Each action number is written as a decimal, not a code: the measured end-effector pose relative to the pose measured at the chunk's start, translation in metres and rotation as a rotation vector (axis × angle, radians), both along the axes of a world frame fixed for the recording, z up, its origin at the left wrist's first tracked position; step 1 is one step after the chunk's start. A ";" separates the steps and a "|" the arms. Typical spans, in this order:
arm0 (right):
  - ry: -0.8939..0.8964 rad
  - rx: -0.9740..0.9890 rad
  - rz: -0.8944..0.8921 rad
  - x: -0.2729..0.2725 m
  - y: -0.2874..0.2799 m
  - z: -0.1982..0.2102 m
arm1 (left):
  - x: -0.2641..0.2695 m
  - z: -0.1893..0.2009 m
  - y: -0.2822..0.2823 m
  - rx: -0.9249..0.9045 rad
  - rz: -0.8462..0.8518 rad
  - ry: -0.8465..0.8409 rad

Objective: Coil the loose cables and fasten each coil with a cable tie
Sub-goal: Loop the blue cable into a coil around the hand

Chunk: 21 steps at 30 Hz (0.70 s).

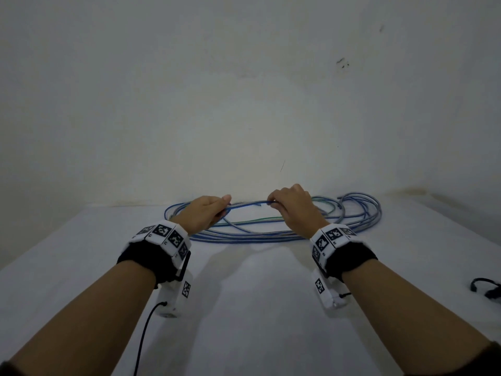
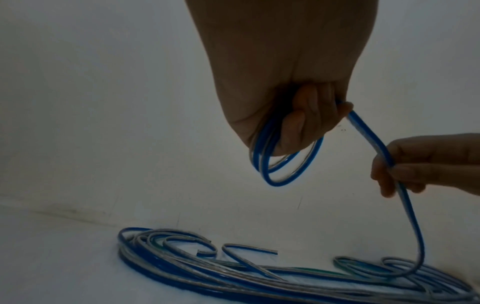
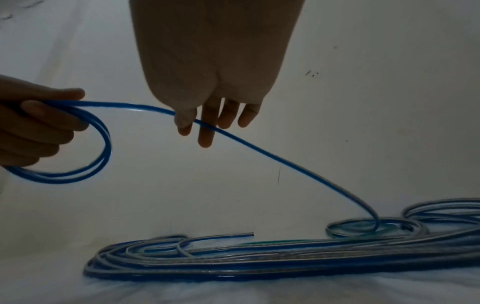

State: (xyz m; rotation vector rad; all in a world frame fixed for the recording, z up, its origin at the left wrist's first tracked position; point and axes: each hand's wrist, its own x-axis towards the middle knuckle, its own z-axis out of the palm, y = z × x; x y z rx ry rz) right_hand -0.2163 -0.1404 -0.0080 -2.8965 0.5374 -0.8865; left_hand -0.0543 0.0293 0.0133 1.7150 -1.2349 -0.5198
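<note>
Coiling the blue cable above the worktop.

My left hand grips two small loops of blue cable; my right hand pinches the strand just beside it, which drops to the loose pile of cables on the white worktop by the wall.

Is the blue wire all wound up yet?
Not yet. The left hand holds a few small loops of the blue wire; the rest lies spread on the table.
</note>
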 end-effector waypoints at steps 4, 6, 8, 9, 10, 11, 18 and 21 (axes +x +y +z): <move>-0.109 0.116 0.069 0.007 -0.002 -0.003 | -0.008 -0.002 -0.002 0.079 -0.074 0.004; -0.144 0.166 0.090 0.010 -0.002 -0.001 | -0.012 -0.004 -0.002 0.073 -0.110 0.057; -0.148 0.169 0.109 0.012 0.001 0.001 | -0.012 -0.005 -0.002 0.060 -0.123 0.113; -0.151 0.192 0.128 0.012 0.001 0.001 | -0.011 -0.005 -0.001 0.050 -0.131 0.143; -0.157 0.227 0.140 0.012 0.003 0.003 | -0.010 -0.005 0.000 0.039 -0.138 0.179; -0.170 0.262 0.145 0.010 0.002 0.003 | -0.009 -0.004 0.001 0.031 -0.140 0.219; -0.169 -0.029 -0.111 0.009 -0.006 -0.003 | -0.005 0.003 0.007 0.018 -0.108 0.353; -0.150 -0.065 -0.249 0.009 0.000 -0.001 | -0.006 0.006 0.008 -0.010 -0.111 0.406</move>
